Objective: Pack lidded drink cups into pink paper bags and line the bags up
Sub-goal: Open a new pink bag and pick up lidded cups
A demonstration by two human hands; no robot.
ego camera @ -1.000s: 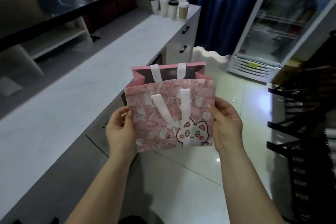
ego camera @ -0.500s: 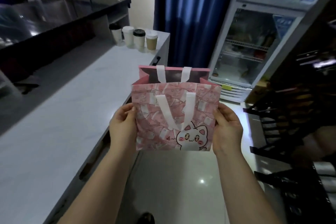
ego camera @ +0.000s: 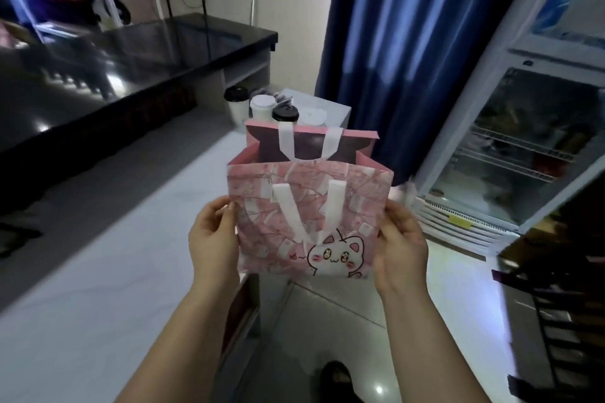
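I hold a pink paper bag (ego camera: 347,203) with white handles and a cartoon cat in front of me, its mouth spread open. My left hand (ego camera: 214,239) grips its left edge and my right hand (ego camera: 401,245) grips its right edge. Beyond the bag, several lidded drink cups stand at the far end of the white counter (ego camera: 98,271): one with a black lid (ego camera: 235,105), a white-lidded one (ego camera: 263,108), another black-lidded one (ego camera: 285,114) and a pale one (ego camera: 312,116) partly hidden by the bag.
A black raised counter (ego camera: 131,52) runs along the left. A blue curtain (ego camera: 409,42) hangs behind. A glass-door fridge (ego camera: 523,147) stands at the right, with a dark rack (ego camera: 563,304) near it. The tiled floor (ego camera: 343,337) lies below.
The view has moved closer to the cups at the counter's end and tilted up. The bag stays held in both hands, now nearer the cups.
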